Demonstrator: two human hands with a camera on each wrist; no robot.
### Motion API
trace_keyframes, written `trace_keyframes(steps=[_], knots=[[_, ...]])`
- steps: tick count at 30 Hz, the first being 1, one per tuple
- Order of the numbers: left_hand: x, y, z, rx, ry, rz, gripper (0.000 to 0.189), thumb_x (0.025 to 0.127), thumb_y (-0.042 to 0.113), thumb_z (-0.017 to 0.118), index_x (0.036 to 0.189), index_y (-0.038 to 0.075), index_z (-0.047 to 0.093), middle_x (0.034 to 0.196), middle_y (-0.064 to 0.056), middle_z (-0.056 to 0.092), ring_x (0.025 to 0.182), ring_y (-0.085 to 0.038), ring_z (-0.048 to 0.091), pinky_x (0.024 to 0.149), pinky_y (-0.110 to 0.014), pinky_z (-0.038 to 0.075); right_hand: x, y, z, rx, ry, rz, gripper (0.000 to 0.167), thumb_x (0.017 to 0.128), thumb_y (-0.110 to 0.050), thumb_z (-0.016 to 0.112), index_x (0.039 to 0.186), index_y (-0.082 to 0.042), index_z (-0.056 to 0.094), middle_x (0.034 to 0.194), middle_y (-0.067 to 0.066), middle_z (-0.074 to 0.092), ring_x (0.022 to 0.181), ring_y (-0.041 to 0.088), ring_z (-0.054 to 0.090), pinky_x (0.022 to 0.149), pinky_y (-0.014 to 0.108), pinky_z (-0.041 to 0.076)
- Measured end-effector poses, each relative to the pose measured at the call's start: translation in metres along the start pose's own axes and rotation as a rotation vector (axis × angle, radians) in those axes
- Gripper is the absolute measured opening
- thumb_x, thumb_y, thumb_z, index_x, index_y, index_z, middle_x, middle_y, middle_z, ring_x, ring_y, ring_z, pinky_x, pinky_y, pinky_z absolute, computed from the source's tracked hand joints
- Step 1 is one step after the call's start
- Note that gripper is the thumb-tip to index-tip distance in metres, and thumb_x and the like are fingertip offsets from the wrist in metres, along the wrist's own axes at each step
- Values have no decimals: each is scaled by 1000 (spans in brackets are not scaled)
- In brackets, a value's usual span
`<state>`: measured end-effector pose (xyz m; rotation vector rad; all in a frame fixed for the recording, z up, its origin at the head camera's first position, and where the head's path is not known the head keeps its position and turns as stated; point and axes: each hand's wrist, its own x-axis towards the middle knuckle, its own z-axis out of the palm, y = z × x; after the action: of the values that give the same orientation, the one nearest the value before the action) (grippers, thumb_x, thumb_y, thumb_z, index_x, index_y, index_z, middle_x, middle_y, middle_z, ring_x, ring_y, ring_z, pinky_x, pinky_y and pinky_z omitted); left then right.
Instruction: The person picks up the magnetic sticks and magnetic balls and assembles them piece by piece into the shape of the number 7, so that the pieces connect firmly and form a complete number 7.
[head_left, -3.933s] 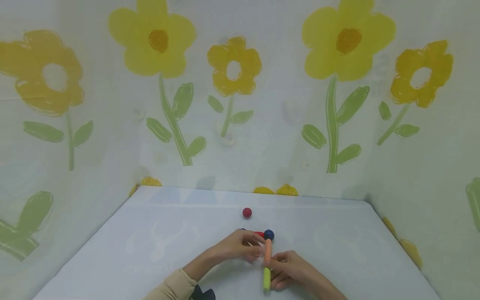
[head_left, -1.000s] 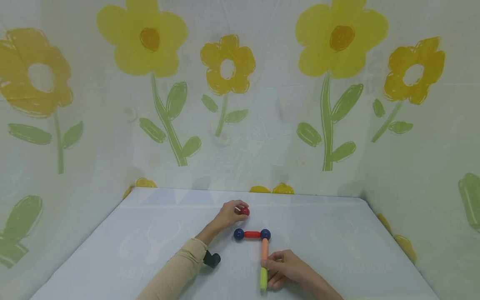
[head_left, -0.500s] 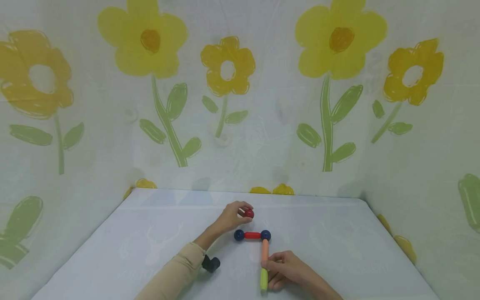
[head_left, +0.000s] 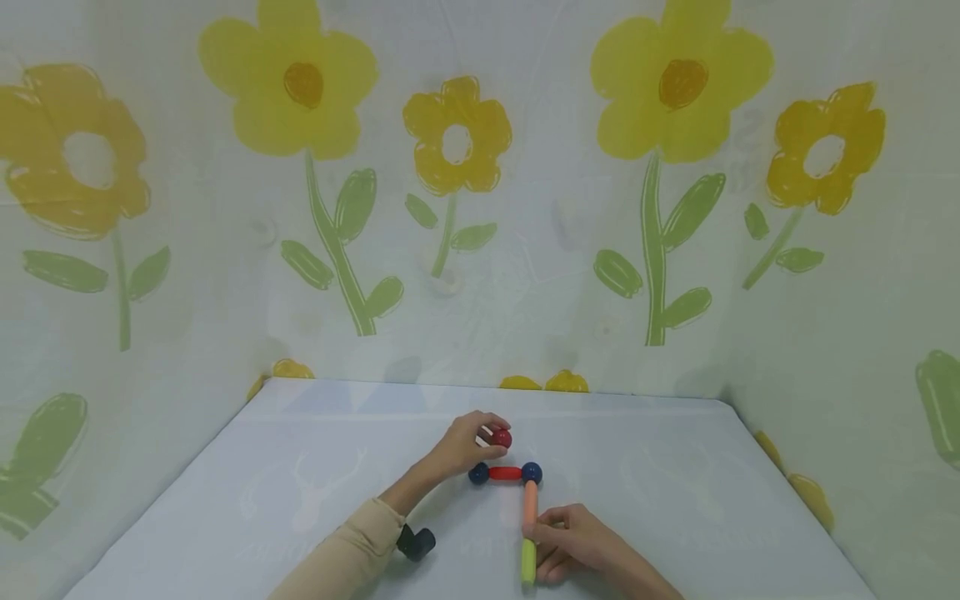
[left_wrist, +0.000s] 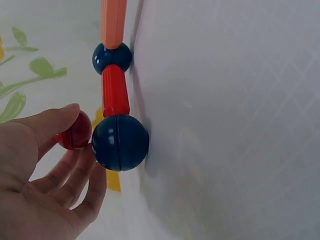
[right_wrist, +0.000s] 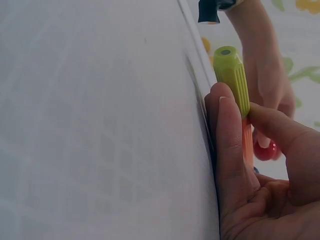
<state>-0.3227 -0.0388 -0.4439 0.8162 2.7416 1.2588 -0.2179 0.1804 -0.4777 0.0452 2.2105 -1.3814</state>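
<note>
My left hand [head_left: 461, 446] pinches a glossy red ball [head_left: 502, 438] between thumb and fingers, just beyond the joined toy pieces. These lie as a bent chain: a blue ball [head_left: 478, 473], a short red rod [head_left: 505, 473], a second blue ball [head_left: 532, 473], an orange rod [head_left: 531, 503] and a yellow-green rod [head_left: 528, 562]. My right hand [head_left: 573, 546] grips the chain where the orange and yellow-green rods meet. In the left wrist view the held red ball [left_wrist: 75, 131] is close beside the nearer blue ball [left_wrist: 120, 142]. The yellow-green rod [right_wrist: 231, 77] shows its end in the right wrist view.
A white table [head_left: 337, 433] with faint printing carries everything. A dark wrist-worn device [head_left: 417, 543] sits under the left sleeve [head_left: 348, 546]. Behind the table hangs a white cloth [head_left: 517, 317] printed with yellow flowers, which also closes off both sides.
My left hand left the chain, took hold of the red ball at the back, and has brought it slightly right and nearer. My right hand stays on the rods.
</note>
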Motion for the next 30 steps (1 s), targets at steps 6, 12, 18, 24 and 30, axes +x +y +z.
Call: trace_keyframes(steps=[6, 12, 18, 24, 30], knots=[[-6, 3, -1, -9, -16, 34, 36, 86, 19, 75, 121, 15, 65, 111, -3, 65, 100, -17, 63, 78, -24, 57, 0, 0, 0, -1, 8, 1, 55, 86, -47, 70, 113, 0, 66, 78, 5, 74, 61, 10, 70, 61, 22, 56], [-13, 5, 0, 2, -38, 84, 36, 87, 19, 74, 122, 11, 65, 110, -2, 66, 98, -16, 64, 78, -22, 56, -3, 0, 0, 7, -1, -16, 55, 87, -47, 69, 114, 0, 65, 79, 6, 74, 61, 10, 70, 61, 22, 56], [-22, 9, 0, -6, -48, 101, 37, 86, 17, 75, 121, 13, 65, 111, -2, 66, 97, -14, 64, 76, -18, 54, -4, -1, 0, 15, -6, -20, 55, 87, -48, 69, 114, 0, 65, 79, 5, 74, 61, 9, 70, 61, 22, 56], [-29, 12, -1, -21, -49, 125, 39, 86, 18, 76, 122, 11, 65, 111, -2, 67, 95, -11, 65, 75, -15, 53, -3, 1, 0, 49, -31, -49, 53, 87, -47, 70, 113, 0, 65, 79, 6, 74, 62, 9, 70, 60, 22, 57], [-36, 15, -2, -38, -53, 159, 38, 84, 17, 77, 120, 10, 66, 110, -3, 67, 94, -13, 65, 74, -16, 53, -3, 2, 0, 68, -36, -59, 53, 87, -47, 70, 112, 0, 65, 79, 6, 74, 62, 10, 70, 59, 22, 56]])
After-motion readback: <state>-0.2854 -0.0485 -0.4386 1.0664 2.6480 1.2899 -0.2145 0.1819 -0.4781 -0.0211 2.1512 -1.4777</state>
